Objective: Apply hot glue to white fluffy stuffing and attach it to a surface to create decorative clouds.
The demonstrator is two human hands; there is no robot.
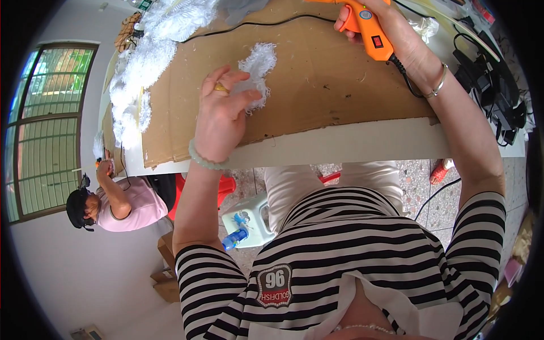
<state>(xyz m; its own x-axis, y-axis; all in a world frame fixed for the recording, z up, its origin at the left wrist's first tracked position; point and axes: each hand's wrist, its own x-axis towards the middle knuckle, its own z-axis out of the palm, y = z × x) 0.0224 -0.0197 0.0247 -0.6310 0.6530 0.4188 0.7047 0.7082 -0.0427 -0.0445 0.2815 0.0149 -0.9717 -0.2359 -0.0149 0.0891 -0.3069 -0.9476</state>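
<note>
My right hand (399, 37) is wrapped round the handle of an orange glue gun (371, 34) at the upper right. The gun's front end runs out of view at the top edge, and a black cord leaves its handle. Left of the middle, my left hand (221, 113) has a curved thumb and fingers about a white fluffy strip with fringed edges (262, 59). Part of the strip shows between thumb and forefinger, and the rest reaches past them over the brown cardboard (317, 85).
A heap of white fluffy material (139, 68) covers the table's left side. Black cables and adapters (490, 85) crowd the right edge. A pale stool (258, 215) with a blue bottle (234, 239) stands below. Another person (122, 207) sits at the left, hands at the table.
</note>
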